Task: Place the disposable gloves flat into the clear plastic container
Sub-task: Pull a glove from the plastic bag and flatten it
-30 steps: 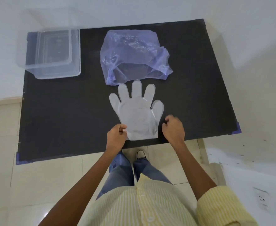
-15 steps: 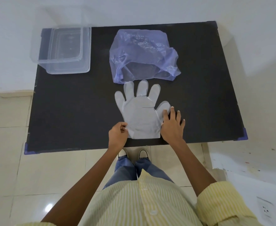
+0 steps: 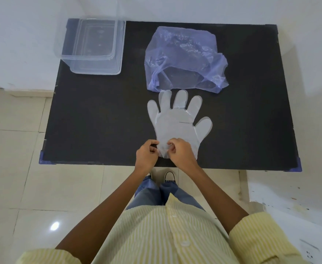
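Thin plastic glove (image 3: 175, 128) lies fingers-away, cuff pinched by left hand (image 3: 146, 156) and right hand (image 3: 179, 153) — container (image 3: 95, 46) sits far-left, nearer the left.

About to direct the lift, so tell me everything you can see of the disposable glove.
The disposable glove is thin, translucent whitish plastic film, lying flat and spread on the black table, five fingers pointing toward the blue plastic bag and nearly reaching it. Its cuff sits near the table's front edge, where the left hand and right hand pinch it, crumpling that corner slightly.
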